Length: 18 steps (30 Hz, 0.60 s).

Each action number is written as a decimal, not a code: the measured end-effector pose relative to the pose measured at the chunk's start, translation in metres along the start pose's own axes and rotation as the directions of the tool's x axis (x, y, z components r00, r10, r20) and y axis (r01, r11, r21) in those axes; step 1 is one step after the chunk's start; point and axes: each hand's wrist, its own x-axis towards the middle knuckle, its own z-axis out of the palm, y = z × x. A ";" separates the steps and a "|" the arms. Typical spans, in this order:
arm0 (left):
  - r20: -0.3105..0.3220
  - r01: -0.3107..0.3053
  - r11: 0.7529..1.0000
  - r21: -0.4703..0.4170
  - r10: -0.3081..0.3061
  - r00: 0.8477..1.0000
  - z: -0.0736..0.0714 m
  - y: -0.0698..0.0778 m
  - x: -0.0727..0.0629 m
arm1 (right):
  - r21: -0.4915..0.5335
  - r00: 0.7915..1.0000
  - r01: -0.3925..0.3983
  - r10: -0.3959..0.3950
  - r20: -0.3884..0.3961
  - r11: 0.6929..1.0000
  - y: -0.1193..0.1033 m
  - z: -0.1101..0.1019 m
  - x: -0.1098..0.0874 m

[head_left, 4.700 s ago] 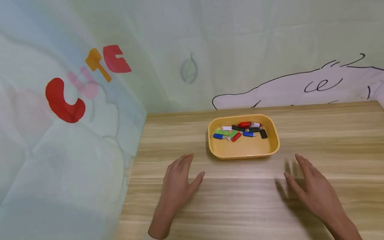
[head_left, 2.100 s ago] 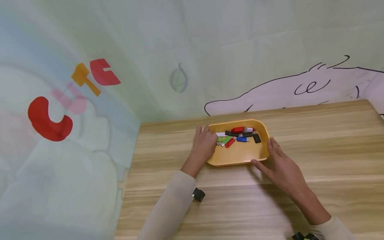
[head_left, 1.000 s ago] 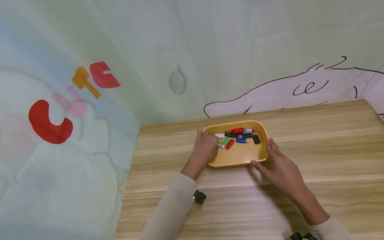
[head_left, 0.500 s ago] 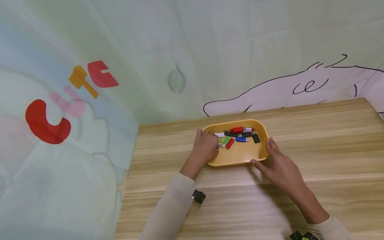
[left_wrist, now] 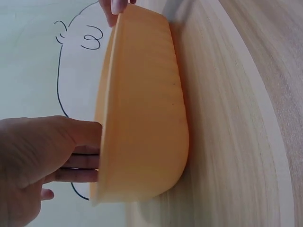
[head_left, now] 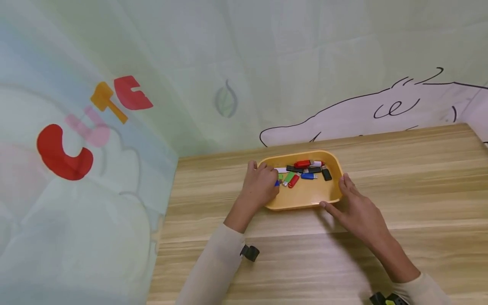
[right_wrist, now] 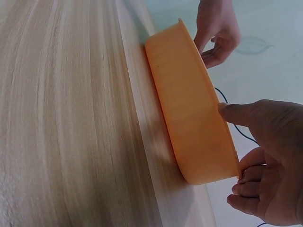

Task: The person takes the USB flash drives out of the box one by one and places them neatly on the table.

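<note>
Bracing against sliding is apparently given to the yellow tray by the right hand, clamped round the near right corner, while a blue USB stick is pinched by the left hand inside the tray's left end.

The left hand covers the left end of the yellow tray in the head view, together with most of a blue stick and part of the leftmost green stick. Its fingertips lie concealed behind the tray's wall in the left wrist view; whether they grip the blue stick cannot be determined. Both wrist views show the tray's outer walls, the contents being hidden. The right hand is cropped in the left wrist view. The left sleeve, right sleeve and right wrist's black device are truncated at the head view's near edge. Markings on the sticks are illegibly small.
</note>
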 end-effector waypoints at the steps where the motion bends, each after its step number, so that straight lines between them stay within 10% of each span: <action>1: -0.004 0.000 1.000 -0.002 0.000 1.000 -0.002 0.000 -0.002 | -0.001 1.000 0.000 0.000 0.002 1.000 0.000 0.000 0.000; 18: -0.113 0.005 0.999 -0.048 -0.010 0.994 -0.018 0.002 -0.031 | -0.026 1.000 0.002 -0.002 -0.009 1.000 0.001 0.001 -0.001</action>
